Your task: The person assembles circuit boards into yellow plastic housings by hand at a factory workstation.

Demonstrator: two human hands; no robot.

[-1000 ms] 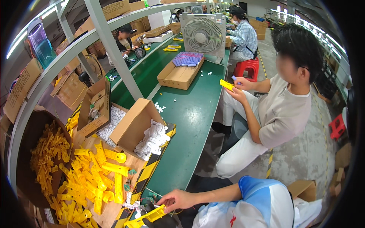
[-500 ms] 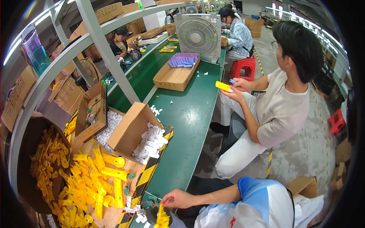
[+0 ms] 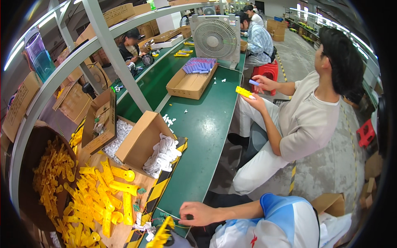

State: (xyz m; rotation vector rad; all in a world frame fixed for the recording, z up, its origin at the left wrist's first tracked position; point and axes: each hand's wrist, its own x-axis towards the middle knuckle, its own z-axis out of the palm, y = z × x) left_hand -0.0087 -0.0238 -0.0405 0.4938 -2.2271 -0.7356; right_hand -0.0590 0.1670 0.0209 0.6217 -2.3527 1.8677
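My right hand [image 3: 197,213] hovers over the near edge of the green work table [image 3: 194,165], fingers curled in as in a pinch. Thin wires run close beneath the fingertips; whatever the fingers hold is too small to make out. Just left of this hand, a yellow plastic housing [image 3: 162,234] stands tilted at the lower edge of the picture. What supports it is hidden, and my left hand does not show. Small green circuit boards with wires [image 3: 159,219] and white plastic parts [image 3: 145,227] lie beside the housing.
A heap of yellow housings [image 3: 103,198] covers the wooden board at left, near a large bin [image 3: 25,182]. Cardboard boxes hold white parts [image 3: 162,155]. A box of purple cylinders [image 3: 200,66] stands before a fan [image 3: 215,39]. A co-worker at right holds a yellow housing [image 3: 245,91] and a purple cylinder [image 3: 254,82].
My right hand has moved slightly right, away from the yellow housing, which now leans more and sits further left. The co-worker's hand with the purple cylinder has lifted away from their housing.
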